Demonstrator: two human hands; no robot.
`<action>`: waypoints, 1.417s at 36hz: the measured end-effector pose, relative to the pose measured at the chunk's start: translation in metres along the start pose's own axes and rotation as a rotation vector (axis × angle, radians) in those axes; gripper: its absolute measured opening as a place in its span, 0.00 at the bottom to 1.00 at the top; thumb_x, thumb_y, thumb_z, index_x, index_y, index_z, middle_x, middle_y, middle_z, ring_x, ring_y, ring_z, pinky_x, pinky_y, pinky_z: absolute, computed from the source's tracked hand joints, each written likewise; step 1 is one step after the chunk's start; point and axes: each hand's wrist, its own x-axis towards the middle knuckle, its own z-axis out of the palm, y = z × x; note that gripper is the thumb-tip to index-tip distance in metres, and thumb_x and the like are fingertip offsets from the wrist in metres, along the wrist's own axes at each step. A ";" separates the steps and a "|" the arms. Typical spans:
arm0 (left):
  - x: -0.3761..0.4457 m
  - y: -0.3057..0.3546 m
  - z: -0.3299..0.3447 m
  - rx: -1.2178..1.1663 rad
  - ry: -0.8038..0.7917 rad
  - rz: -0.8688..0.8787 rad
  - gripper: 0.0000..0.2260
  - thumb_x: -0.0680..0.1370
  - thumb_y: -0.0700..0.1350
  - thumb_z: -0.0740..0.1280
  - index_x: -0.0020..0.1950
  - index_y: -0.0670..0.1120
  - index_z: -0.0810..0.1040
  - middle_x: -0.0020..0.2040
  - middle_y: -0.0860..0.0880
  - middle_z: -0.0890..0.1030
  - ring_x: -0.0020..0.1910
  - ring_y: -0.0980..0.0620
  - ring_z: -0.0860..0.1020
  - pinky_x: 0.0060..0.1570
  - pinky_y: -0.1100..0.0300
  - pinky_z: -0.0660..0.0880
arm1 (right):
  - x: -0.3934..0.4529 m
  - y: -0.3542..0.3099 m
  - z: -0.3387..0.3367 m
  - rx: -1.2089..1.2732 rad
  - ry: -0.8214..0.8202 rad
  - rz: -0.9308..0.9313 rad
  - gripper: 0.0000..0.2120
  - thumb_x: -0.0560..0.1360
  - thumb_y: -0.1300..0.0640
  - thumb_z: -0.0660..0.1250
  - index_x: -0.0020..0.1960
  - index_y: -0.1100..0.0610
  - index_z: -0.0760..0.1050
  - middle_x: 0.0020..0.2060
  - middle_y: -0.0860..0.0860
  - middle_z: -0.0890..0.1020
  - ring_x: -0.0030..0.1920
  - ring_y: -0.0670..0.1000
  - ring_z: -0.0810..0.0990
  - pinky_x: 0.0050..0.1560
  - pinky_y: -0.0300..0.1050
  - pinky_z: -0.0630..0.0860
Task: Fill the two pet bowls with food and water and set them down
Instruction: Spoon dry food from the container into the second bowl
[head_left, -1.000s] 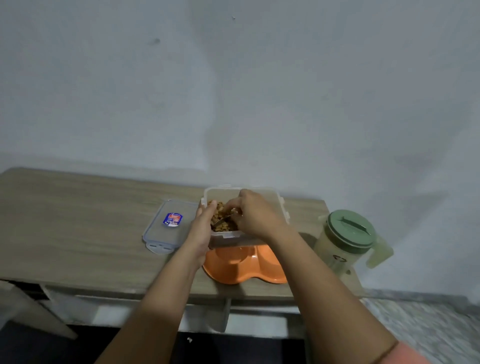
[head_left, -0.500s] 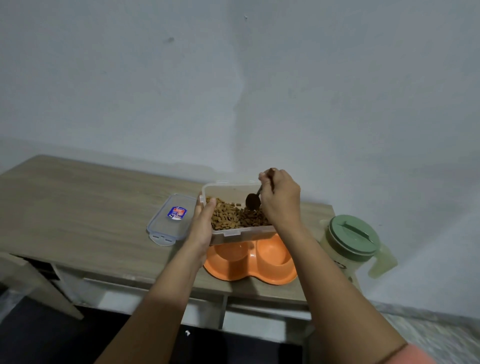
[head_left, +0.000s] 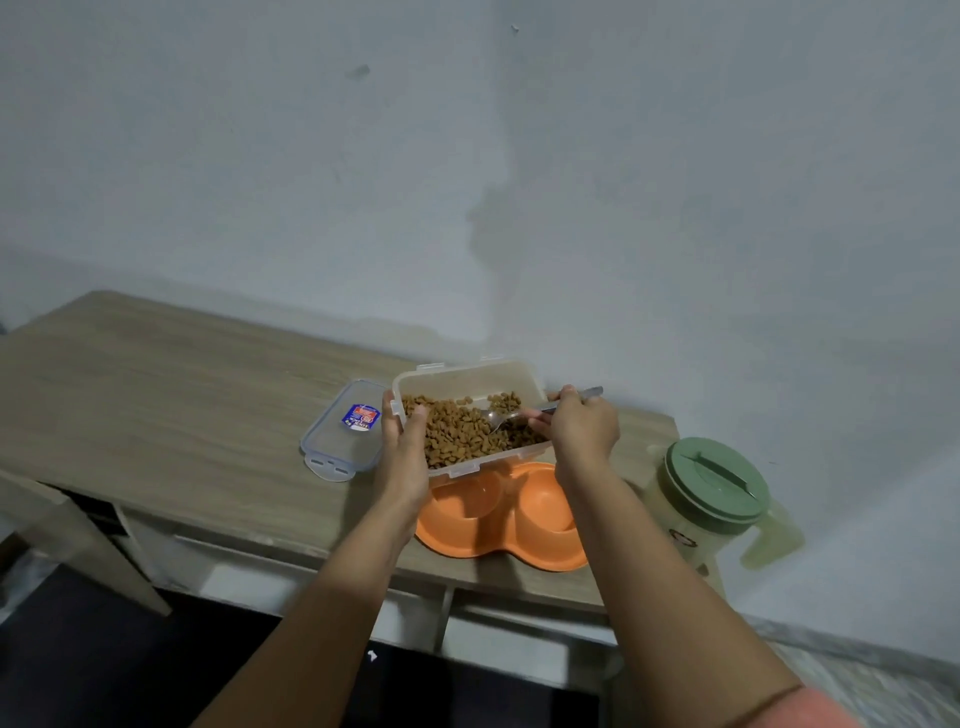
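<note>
- Wooden table (head_left: 156, 395) against a pale wall carries one orange double bowl (head_left: 501, 517) with two hollows, set left-right near the front edge.
- One clear container (head_left: 467, 410) of kibble is tilted above it, gripped by the left hand (head_left: 402, 452).
- Right hand (head_left: 579, 426) grips one spoon (head_left: 519, 413), bowl end pointing left into the kibble.
- One lid (head_left: 343, 434) lies left; one green-topped jug (head_left: 711, 493) stands right.

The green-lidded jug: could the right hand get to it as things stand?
Probably yes: the jug stands just right of the right hand with nothing between, but that hand holds a spoon, which it must put down first.
</note>
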 end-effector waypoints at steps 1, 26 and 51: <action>-0.001 -0.002 0.000 0.004 0.018 0.011 0.34 0.69 0.71 0.58 0.74 0.68 0.52 0.75 0.48 0.66 0.70 0.41 0.69 0.64 0.36 0.69 | 0.001 0.001 0.001 0.028 0.008 0.023 0.11 0.80 0.63 0.55 0.40 0.62 0.72 0.44 0.66 0.82 0.36 0.57 0.85 0.34 0.41 0.82; -0.006 -0.037 -0.032 -0.188 0.435 -0.010 0.25 0.84 0.49 0.53 0.78 0.57 0.46 0.76 0.41 0.61 0.71 0.39 0.68 0.66 0.38 0.69 | 0.000 0.022 0.040 0.275 -0.010 0.265 0.11 0.77 0.70 0.56 0.37 0.65 0.71 0.31 0.62 0.77 0.20 0.51 0.80 0.24 0.38 0.79; 0.010 -0.053 -0.026 -0.092 0.556 -0.075 0.28 0.83 0.53 0.53 0.78 0.57 0.41 0.78 0.42 0.54 0.72 0.38 0.66 0.68 0.41 0.68 | 0.021 0.075 -0.002 -0.477 -0.212 -0.558 0.11 0.75 0.42 0.56 0.38 0.44 0.72 0.32 0.44 0.81 0.40 0.53 0.85 0.49 0.59 0.80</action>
